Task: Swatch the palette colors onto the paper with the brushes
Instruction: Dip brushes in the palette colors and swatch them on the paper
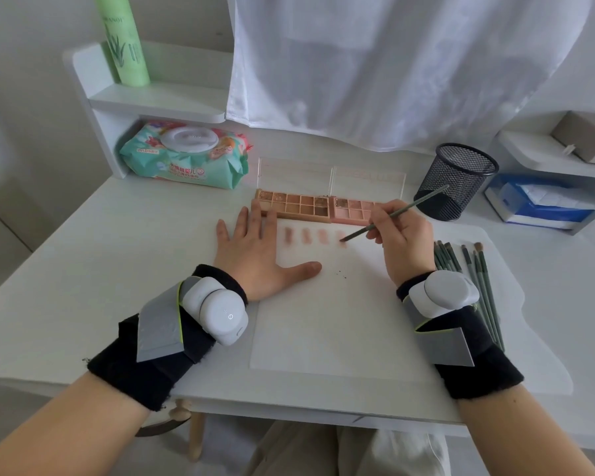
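A white sheet of paper (337, 324) lies on the desk in front of me. Near its top edge run several pinkish-brown swatches (305, 236). My left hand (251, 255) lies flat on the paper's left edge, fingers straight and spread. My right hand (404, 240) pinches a thin green brush (394, 214), whose tip touches the rightmost swatch. Two open palettes sit side by side behind the paper: a brown-toned one (294, 204) on the left and a pink one (352, 209) on the right, partly hidden by my right hand. Several spare green brushes (474, 273) lie right of the paper.
A black mesh pen cup (461, 180) stands behind my right hand. A pack of wet wipes (186, 156) lies at the back left under a white shelf (158, 101) with a green bottle (122, 42). A blue-and-white tissue box (543, 204) sits far right.
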### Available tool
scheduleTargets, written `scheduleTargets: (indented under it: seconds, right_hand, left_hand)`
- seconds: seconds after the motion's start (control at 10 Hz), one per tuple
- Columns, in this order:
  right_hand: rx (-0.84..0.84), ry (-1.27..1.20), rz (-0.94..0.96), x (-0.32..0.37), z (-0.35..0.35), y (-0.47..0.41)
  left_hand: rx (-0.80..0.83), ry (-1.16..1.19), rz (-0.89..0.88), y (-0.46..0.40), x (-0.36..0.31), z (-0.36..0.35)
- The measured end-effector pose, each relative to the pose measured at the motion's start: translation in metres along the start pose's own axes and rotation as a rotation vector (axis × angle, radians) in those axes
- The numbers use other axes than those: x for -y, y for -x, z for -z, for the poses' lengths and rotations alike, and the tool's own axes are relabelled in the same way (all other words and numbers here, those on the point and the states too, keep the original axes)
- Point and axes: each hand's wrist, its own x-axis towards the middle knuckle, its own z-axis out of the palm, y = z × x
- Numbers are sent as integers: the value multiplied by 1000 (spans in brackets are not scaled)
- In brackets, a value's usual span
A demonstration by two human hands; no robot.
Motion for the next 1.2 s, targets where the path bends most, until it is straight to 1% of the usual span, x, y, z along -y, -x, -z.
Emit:
scheduleTargets:
  seconds: [0.1,0.3,0.6,0.8,1.0,1.2]
  right_hand:
    - [-58,-7,44,2,0,-2]
    - [-8,111,41,-2,-2,-6]
    - [14,77,23,-5,-6,-7]
    - [39,107,12,-2,-6,-7]
    - [-14,112,40,-5,-5,-9]
    - [-5,105,1,-6,-4,-10]
  left_hand:
    - [-9,4,-1,0,0,-1]
    - [-6,-3,-1,0,0,0]
    - [1,-5,2,0,1,0]
    - [1,-5,-4,-1,1,0]
    - [7,-5,-3,-1,1,0]
    - [4,-5,0,0,0,1]
